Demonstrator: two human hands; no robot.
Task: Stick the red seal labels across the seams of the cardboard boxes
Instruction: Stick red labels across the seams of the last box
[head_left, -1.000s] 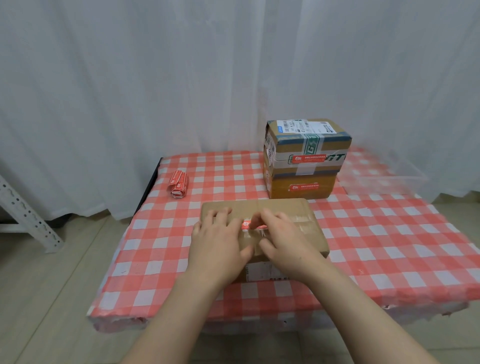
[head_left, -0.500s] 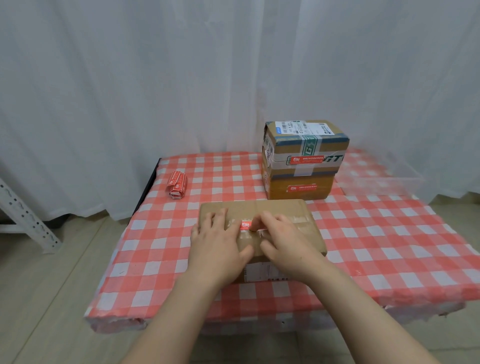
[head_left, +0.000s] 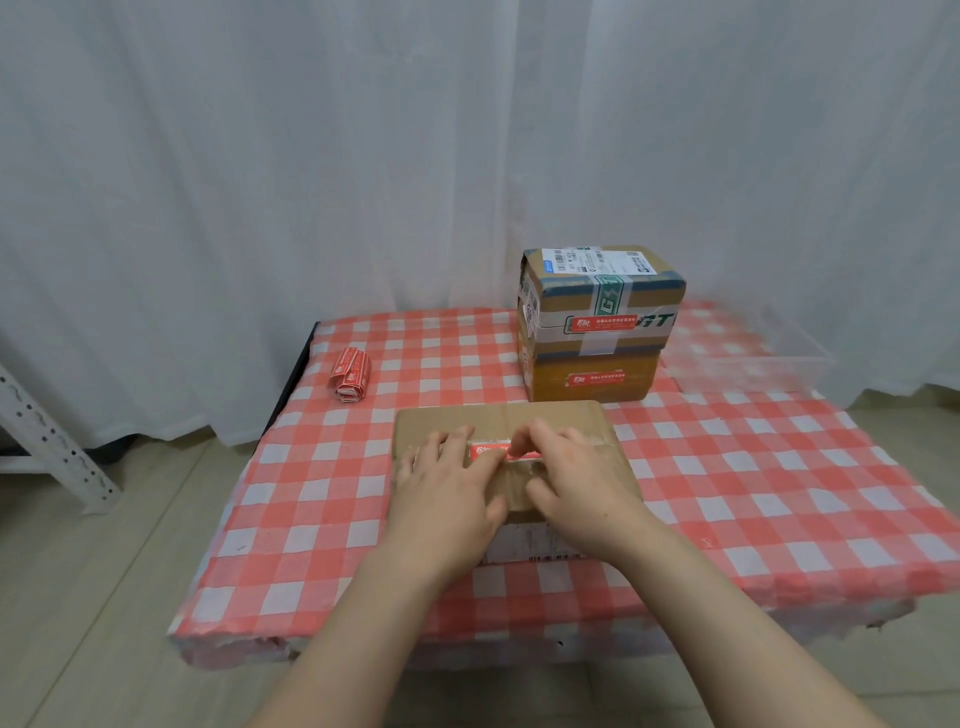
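Observation:
A flat brown cardboard box (head_left: 452, 418) lies on the checked table in front of me. A red seal label (head_left: 491, 449) sits across its taped seam. My left hand (head_left: 447, 488) lies flat on the box's left half, fingers straight, fingertips at the label's left end. My right hand (head_left: 576, 480) rests on the right half, its fingers bent down onto the label's right end. Behind stand two stacked boxes (head_left: 597, 322), each with a red label on its front. A roll of red labels (head_left: 350, 374) lies at the back left.
The red and white checked table (head_left: 753, 493) ends at a white curtain (head_left: 363, 156) behind. A clear plastic tray (head_left: 748, 353) sits at the back right. A white metal rack leg (head_left: 47, 441) stands on the floor at the left.
More of the red label shows between my hands now. Both hands stay on the flat box and have hardly shifted.

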